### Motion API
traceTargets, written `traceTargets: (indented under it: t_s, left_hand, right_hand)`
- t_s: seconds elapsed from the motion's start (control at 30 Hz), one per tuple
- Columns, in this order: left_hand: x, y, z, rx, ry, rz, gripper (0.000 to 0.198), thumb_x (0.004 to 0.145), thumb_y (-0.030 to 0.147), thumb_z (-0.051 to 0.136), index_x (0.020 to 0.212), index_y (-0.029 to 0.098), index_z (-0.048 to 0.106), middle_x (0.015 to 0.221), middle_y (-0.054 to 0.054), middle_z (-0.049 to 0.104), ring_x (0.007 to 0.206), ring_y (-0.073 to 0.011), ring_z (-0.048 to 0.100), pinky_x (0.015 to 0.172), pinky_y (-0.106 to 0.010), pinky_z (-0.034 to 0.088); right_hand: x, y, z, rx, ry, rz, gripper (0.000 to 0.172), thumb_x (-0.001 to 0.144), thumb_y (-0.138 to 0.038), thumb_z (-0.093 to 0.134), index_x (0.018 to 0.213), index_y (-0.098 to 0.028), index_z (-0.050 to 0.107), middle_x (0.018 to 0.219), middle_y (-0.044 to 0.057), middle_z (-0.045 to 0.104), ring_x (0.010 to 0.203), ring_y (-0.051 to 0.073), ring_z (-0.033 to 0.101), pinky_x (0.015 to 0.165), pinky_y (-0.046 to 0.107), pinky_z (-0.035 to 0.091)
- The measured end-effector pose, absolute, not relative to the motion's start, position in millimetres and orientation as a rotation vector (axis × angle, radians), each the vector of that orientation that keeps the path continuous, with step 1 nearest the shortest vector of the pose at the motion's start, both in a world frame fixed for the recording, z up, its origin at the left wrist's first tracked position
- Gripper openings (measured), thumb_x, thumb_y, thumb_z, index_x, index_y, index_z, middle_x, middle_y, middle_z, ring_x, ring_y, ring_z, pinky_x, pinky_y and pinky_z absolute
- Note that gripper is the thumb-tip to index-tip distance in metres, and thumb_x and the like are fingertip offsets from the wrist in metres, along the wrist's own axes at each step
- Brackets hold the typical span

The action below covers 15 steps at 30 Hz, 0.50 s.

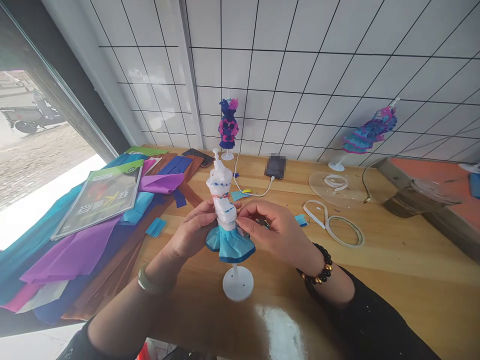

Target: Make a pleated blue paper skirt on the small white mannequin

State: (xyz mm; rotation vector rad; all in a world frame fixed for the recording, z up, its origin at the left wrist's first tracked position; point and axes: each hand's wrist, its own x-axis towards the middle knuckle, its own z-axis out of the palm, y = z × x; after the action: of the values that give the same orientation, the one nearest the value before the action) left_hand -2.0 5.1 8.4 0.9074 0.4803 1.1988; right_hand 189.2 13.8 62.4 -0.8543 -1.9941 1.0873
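Note:
A small white mannequin [222, 187] on a round white stand [237, 283] rises at the table's middle, with a blue paper skirt [230, 245] round its waist. My left hand [193, 230] has its fingers curled round the mannequin's waist from the left. My right hand [273, 230] pinches at the waist from the right, just above the skirt. A dark bead bracelet sits on my right wrist, a pale bangle on the left.
Coloured paper sheets [75, 250] and a booklet [101, 197] lie at left. Two finished paper-dressed mannequins [228, 125] [369, 132] stand by the tiled wall. A phone [275, 166] on a cable, white tape strips [330, 222], blue scraps [155, 226] and a plastic cup [416, 197] lie about.

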Motion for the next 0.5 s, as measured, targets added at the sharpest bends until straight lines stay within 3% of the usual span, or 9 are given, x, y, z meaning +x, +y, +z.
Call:
traceTargets:
  t_s: [0.17, 0.27, 0.37, 0.5]
  left_hand:
    - [-0.3, 5.4, 7.5, 0.893, 0.448, 1.163, 0.043, 0.080, 0.018, 0.046, 0.121, 0.019, 0.057, 0.120, -0.007, 0.064, 0.112, -0.0269, 0.056, 0.097, -0.042, 0.039]
    - [1.6, 3.2, 8.8, 0.899, 0.447, 1.164, 0.042, 0.080, 0.019, 0.047, 0.121, 0.018, 0.058, 0.118, -0.008, 0.065, 0.113, -0.0283, 0.056, 0.098, -0.043, 0.038]
    - [2.9, 0.1, 11.2, 0.909, 0.441, 1.160, 0.041, 0.080, 0.021, 0.048, 0.120, 0.016, 0.058, 0.123, -0.009, 0.062, 0.112, -0.0297, 0.056, 0.095, -0.044, 0.041]
    - [2.8, -0.3, 10.8, 0.945, 0.461, 1.164, 0.040, 0.084, 0.037, 0.051, 0.119, 0.020, 0.058, 0.126, -0.010, 0.060, 0.112, -0.0314, 0.056, 0.094, -0.046, 0.042]
  right_hand:
    - [185.2, 7.2, 65.1, -0.884, -2.039, 1.114, 0.014, 0.086, -0.031, 0.057, 0.081, -0.019, 0.060, 0.080, 0.000, 0.064, 0.071, 0.011, 0.056, 0.052, 0.021, 0.040]
    - [181.1, 4.9, 61.2, -0.909, -2.026, 1.005, 0.014, 0.079, -0.031, 0.066, 0.077, -0.019, 0.059, 0.082, -0.001, 0.065, 0.070, 0.009, 0.055, 0.055, 0.020, 0.040]
    - [178.2, 3.3, 56.7, -0.911, -2.017, 0.960, 0.011, 0.081, -0.027, 0.064, 0.075, -0.019, 0.059, 0.077, -0.003, 0.066, 0.068, 0.009, 0.054, 0.059, 0.020, 0.040]
    - [176.7, 1.3, 54.1, -0.944, -2.036, 0.990, 0.011, 0.085, -0.029, 0.059, 0.081, -0.019, 0.063, 0.076, -0.002, 0.065, 0.068, 0.009, 0.054, 0.060, 0.020, 0.041]
